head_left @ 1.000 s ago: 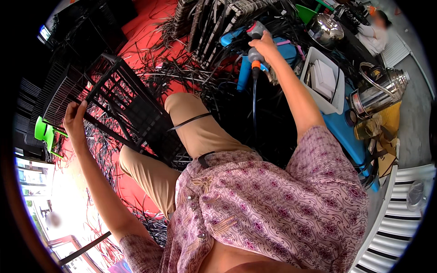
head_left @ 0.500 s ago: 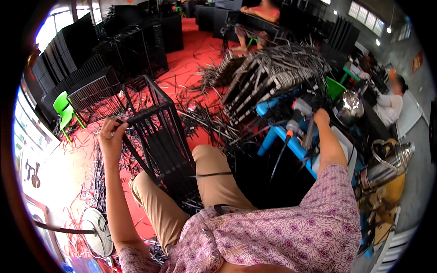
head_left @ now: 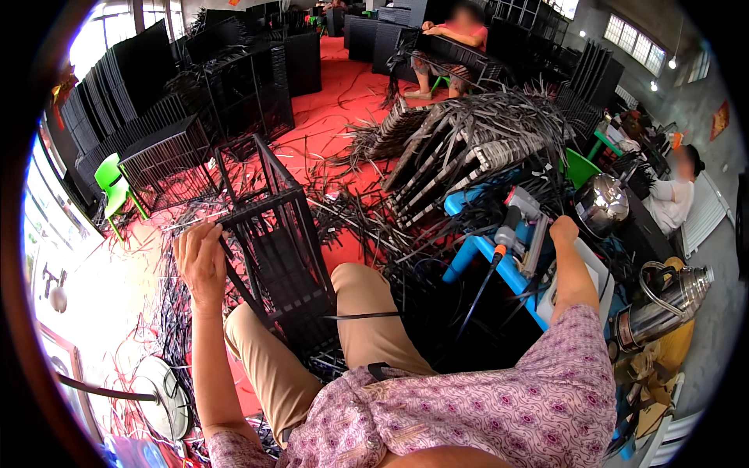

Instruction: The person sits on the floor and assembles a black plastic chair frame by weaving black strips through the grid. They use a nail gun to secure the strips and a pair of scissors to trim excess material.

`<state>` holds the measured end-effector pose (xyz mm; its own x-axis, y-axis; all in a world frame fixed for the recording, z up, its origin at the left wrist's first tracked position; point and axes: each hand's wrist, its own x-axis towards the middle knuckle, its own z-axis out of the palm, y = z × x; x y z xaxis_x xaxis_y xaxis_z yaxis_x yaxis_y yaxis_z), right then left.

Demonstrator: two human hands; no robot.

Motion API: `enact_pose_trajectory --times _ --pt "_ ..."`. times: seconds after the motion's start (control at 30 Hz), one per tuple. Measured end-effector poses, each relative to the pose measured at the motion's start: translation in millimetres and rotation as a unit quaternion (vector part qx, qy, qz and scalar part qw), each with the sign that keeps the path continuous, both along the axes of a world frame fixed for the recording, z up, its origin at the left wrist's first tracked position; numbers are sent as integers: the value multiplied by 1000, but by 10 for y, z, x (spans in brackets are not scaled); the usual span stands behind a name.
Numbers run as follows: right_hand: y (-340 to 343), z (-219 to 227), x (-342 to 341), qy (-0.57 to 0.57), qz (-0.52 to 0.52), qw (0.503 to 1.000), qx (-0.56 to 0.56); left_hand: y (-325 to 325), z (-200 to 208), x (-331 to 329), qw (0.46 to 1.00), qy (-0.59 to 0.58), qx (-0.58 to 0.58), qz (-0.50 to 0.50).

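A black open-sided woven frame (head_left: pixel 282 257) stands tilted between my knees, with thin bars and a strip-woven panel inside. My left hand (head_left: pixel 201 261) is closed at its near left corner, fingers curled at the edge. At the right, my right hand (head_left: pixel 563 229) is above the blue stool (head_left: pixel 468 253), fingers curled beside a heap of black strips (head_left: pixel 538 175); what it holds, if anything, is hidden. Just left of that hand lies a grey air stapler (head_left: pixel 515 222) with an orange hose fitting. A loose black strip (head_left: pixel 363 316) crosses my thigh.
A pile of woven panels and strips (head_left: pixel 476 132) is ahead, with scraps over the red floor (head_left: pixel 331 93). A steel kettle (head_left: pixel 605 199) and a steel flask (head_left: pixel 663 308) are at right. A green chair (head_left: pixel 113 187) stands left. Two people sit farther off.
My right hand has drawn back toward me, away from the stapler. My left hand has shifted slightly down, its back now more toward the view. The view has tilted a little.
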<state>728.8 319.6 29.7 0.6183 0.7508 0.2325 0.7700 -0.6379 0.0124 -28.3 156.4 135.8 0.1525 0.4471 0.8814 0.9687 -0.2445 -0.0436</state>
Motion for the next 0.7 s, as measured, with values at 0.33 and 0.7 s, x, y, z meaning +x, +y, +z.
enact_pose_trajectory --times 0.33,0.7 --pt "877 -42 1765 631 -254 732 43 58 -62 86 995 -95 0 -32" --pt "115 871 427 863 -11 487 137 -75 14 64 992 -119 -32 -11"
